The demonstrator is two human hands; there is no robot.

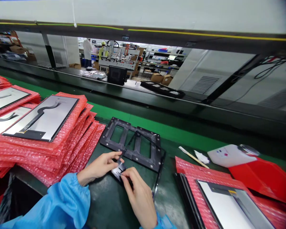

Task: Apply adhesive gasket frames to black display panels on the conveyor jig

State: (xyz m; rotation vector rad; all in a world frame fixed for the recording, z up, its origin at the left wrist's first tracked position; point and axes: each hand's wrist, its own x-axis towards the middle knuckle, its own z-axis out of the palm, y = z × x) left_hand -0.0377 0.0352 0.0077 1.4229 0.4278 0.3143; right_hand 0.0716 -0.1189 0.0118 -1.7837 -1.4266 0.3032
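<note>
My left hand [105, 165] pinches one side of a thin black rectangular frame [162, 162], tilted above the green work surface. My right hand [138, 190] is closed at the near end of that frame, thumb and forefinger pressed together. Between both hands lies a small white-and-silver piece [116, 171]; a thin dark tip shows at the right fingertips, but what they grip is unclear. Just beyond the hands rests a black fixture plate [143, 146] with rectangular openings, partly behind the frame.
At left, a screen panel [45, 117] with a ribbon cable tops stacked red bubble bags [73, 149]. Another panel [228, 203] lies on red bubble wrap at right. Behind it are a wooden-handled brush [193, 156] and a white bottle [226, 155]. A dark ledge [143, 101] runs across the back.
</note>
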